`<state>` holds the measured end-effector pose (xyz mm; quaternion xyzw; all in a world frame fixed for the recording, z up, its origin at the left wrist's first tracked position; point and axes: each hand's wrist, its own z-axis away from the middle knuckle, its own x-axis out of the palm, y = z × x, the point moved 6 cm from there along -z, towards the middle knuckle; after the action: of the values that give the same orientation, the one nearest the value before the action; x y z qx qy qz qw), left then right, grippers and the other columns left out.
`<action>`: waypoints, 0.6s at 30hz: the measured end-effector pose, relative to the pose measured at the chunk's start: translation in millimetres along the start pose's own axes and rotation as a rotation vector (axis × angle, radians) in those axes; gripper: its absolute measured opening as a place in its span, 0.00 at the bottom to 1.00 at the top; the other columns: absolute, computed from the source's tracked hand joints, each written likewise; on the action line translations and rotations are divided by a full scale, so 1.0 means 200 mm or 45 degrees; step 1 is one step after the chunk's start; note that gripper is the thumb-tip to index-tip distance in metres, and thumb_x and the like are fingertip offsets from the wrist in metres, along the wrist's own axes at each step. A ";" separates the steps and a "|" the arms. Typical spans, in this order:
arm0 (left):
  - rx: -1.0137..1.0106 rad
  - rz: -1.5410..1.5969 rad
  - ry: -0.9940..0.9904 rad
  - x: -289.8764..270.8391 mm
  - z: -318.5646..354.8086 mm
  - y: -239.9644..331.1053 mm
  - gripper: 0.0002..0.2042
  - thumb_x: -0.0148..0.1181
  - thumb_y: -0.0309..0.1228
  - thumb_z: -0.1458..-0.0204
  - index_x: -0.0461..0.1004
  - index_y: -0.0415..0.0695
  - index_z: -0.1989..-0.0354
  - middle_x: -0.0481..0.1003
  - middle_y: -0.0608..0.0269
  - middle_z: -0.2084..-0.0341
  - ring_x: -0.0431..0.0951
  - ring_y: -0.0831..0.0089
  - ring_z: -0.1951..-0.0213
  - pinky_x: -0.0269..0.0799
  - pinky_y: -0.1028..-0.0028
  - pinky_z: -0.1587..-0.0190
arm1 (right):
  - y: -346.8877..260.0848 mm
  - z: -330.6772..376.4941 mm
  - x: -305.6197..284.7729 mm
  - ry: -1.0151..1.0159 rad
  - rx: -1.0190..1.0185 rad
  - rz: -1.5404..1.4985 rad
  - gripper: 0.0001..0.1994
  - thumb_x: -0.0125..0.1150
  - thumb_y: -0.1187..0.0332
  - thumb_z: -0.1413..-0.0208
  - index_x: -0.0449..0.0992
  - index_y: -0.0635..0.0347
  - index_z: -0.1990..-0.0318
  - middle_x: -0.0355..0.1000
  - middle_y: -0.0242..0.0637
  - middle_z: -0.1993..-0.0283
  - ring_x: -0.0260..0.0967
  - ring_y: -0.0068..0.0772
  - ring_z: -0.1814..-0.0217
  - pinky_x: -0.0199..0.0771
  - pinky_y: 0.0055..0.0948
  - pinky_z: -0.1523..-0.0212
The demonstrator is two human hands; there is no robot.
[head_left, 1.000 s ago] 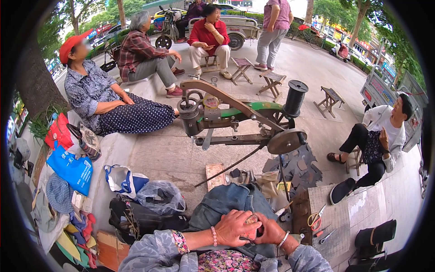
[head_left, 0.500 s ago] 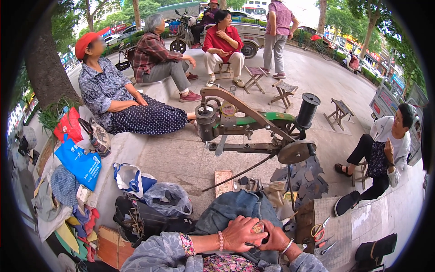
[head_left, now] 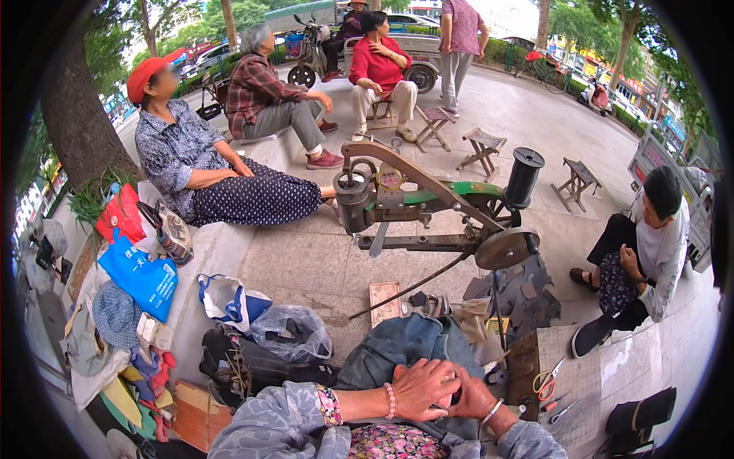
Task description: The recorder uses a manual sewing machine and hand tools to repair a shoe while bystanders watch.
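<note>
From the head view, I have both hands low in front of me, pressed together on the blue denim garment (head_left: 413,348) that lies bunched over my lap. My left hand (head_left: 423,386) lies on top, fingers curled down and closed over the cloth and over my right hand (head_left: 472,395), which grips from underneath; whether a small tool sits between them I cannot tell. The denim sits just on my side of the hand-crank stitching machine (head_left: 428,210), with the orange-handled scissors (head_left: 544,382) to the right of the denim on a board. To work this fold well, I judge I should keep the cloth pinched taut between both hands and my fingertips clear of any point.
</note>
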<state>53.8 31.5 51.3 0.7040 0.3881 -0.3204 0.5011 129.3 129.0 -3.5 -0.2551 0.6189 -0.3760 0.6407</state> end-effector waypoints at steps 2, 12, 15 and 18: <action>0.004 0.004 -0.037 0.01 -0.02 0.01 0.27 0.66 0.42 0.67 0.66 0.41 0.59 0.63 0.48 0.58 0.66 0.56 0.58 0.61 0.60 0.59 | 0.02 0.00 0.01 -0.012 0.020 -0.005 0.51 0.76 0.53 0.73 0.51 0.55 0.39 0.72 0.42 0.73 0.73 0.45 0.70 0.72 0.36 0.69; -0.075 -0.095 -0.236 0.00 -0.09 0.01 0.21 0.65 0.37 0.69 0.68 0.40 0.67 0.63 0.49 0.64 0.68 0.55 0.63 0.65 0.61 0.66 | -0.02 -0.02 -0.01 -0.021 -0.010 -0.031 0.52 0.76 0.51 0.74 0.53 0.57 0.39 0.73 0.46 0.69 0.73 0.50 0.66 0.73 0.36 0.67; -0.036 -0.069 -0.275 0.01 -0.08 -0.01 0.21 0.66 0.37 0.70 0.68 0.40 0.69 0.63 0.49 0.65 0.68 0.55 0.62 0.65 0.62 0.65 | 0.00 -0.01 0.01 0.045 -0.021 0.087 0.50 0.74 0.47 0.75 0.55 0.57 0.42 0.73 0.46 0.69 0.73 0.52 0.67 0.73 0.37 0.67; 0.044 -0.006 -0.227 0.02 -0.07 -0.02 0.20 0.67 0.38 0.71 0.68 0.41 0.69 0.63 0.50 0.65 0.67 0.55 0.62 0.65 0.62 0.64 | -0.01 -0.02 0.01 0.066 0.069 0.195 0.48 0.74 0.45 0.77 0.59 0.58 0.46 0.73 0.47 0.68 0.72 0.53 0.67 0.73 0.40 0.68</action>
<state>52.1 47.5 50.6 0.6803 0.3381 -0.3894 0.5208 126.0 127.1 -4.3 -0.1797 0.6425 -0.3490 0.6581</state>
